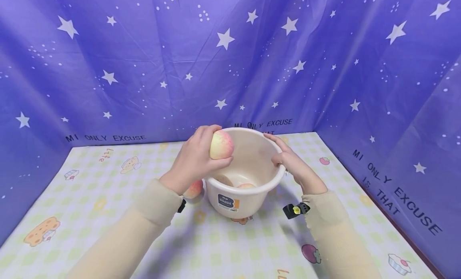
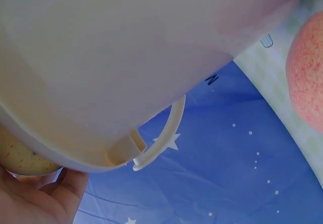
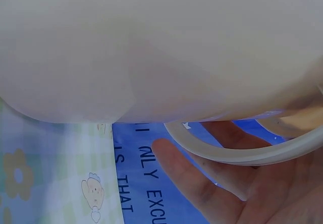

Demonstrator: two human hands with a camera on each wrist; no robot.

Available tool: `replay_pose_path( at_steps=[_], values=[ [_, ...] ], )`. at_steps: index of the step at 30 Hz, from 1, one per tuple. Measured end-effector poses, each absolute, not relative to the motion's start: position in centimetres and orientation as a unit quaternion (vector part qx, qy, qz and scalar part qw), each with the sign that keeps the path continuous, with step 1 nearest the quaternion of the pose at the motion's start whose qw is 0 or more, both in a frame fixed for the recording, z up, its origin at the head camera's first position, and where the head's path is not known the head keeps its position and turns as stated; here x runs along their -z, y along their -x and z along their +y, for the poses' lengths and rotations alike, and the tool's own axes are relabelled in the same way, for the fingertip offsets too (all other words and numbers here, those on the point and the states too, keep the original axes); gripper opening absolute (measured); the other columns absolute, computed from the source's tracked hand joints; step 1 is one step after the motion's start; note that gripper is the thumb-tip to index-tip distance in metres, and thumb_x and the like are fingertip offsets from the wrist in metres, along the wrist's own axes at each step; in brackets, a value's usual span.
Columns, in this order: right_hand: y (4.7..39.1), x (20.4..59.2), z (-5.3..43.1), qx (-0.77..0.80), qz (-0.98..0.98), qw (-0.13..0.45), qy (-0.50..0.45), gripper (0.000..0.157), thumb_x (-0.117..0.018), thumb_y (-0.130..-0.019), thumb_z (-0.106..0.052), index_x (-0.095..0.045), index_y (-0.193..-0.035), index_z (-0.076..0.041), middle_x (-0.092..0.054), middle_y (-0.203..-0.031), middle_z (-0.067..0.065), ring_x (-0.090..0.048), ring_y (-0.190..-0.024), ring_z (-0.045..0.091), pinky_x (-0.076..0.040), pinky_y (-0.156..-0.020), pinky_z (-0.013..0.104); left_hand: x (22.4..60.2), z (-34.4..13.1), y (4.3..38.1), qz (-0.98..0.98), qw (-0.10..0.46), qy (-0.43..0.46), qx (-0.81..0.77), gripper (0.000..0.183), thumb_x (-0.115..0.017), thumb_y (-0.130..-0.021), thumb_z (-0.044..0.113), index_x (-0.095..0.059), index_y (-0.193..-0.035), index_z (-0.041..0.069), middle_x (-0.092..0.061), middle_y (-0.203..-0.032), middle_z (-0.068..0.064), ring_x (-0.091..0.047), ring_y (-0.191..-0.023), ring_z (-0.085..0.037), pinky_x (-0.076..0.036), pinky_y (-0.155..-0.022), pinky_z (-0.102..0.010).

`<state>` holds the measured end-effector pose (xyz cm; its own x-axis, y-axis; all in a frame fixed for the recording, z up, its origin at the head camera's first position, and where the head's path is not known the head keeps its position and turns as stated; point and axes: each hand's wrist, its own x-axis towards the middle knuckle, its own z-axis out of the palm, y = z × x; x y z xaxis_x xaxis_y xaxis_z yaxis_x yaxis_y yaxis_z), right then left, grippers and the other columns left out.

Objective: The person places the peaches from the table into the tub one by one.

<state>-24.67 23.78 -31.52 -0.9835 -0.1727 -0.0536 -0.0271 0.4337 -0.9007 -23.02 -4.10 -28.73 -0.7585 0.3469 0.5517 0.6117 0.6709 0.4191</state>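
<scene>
And the left hand (image 1: 196, 155) is grasping a round, yellow-and-red apple (image 1: 221, 145) at ten o'clock on a cream plastic bucket (image 1: 248, 203); the right hand (image 1: 294, 165) is pinching its rim (image 1: 270, 185) at two, apparently steadying it.

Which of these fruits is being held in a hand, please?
The pink-and-yellow fruit gripped by the left hand; another fruit rests on the tablecloth beside the bucket, a third fruit lies inside.
</scene>
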Motion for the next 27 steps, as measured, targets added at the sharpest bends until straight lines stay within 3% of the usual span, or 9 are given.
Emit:
replay_pose_path(
  at_steps=[18,27],
  values=[
    [24.8,31.7,23.8,0.536,0.839,0.067,0.062,0.099,-0.043,-0.066,0.004,-0.022,-0.158,-0.026,-0.023,-0.158,0.019,-0.042,-0.125,0.037,-0.05,-0.072,0.031,28.2,-2.1,23.7,-0.904,0.177,0.287,0.262,0.073,-0.077,-0.078,0.044,-0.049,-0.138,0.011,-0.057,-0.126,-0.012,-0.062,-0.102,-0.029,-0.054,-0.086,-0.042],
    [24.7,31.7,23.9,0.534,0.841,0.066,0.057,0.099,-0.043,-0.066,0.003,-0.022,-0.158,-0.026,-0.02,-0.161,0.017,-0.04,-0.126,0.037,-0.049,-0.074,0.03,27.5,-1.5,24.1,-0.921,0.113,0.289,0.236,0.071,-0.074,-0.079,0.045,-0.048,-0.137,0.014,-0.057,-0.118,-0.01,-0.06,-0.096,-0.026,-0.054,-0.084,-0.042]
  ],
)
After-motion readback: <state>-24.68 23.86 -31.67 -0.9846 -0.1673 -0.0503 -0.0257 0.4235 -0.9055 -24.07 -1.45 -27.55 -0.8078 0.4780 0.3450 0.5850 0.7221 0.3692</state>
